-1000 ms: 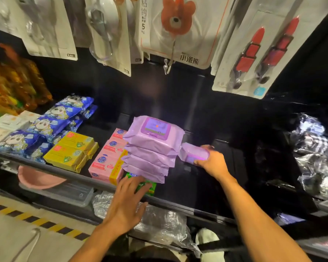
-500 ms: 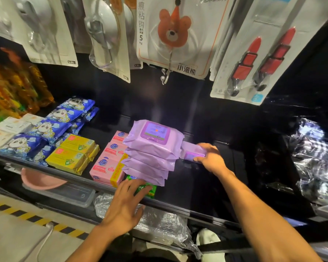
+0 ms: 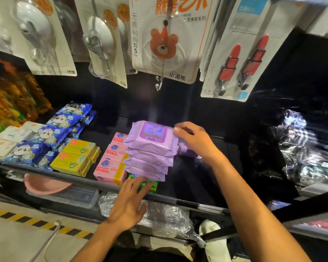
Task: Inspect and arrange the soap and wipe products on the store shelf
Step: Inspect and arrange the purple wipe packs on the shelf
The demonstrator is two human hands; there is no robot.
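Stack of purple wipe packs [image 3: 150, 154]: my right grip [image 3: 194, 141] rests slack-fingered on its top pack's right end. My left grip [image 3: 129, 204], fingers spread, touches the green soap box [image 3: 151, 184] at its foot.

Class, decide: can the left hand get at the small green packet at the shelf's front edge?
Probably yes: the open left hand has its fingertips at the small green packet; nothing lies between.

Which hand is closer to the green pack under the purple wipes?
Left. The left hand touches the green pack with its fingertips; the right hand is higher, at the right end of the top purple wipes pack.
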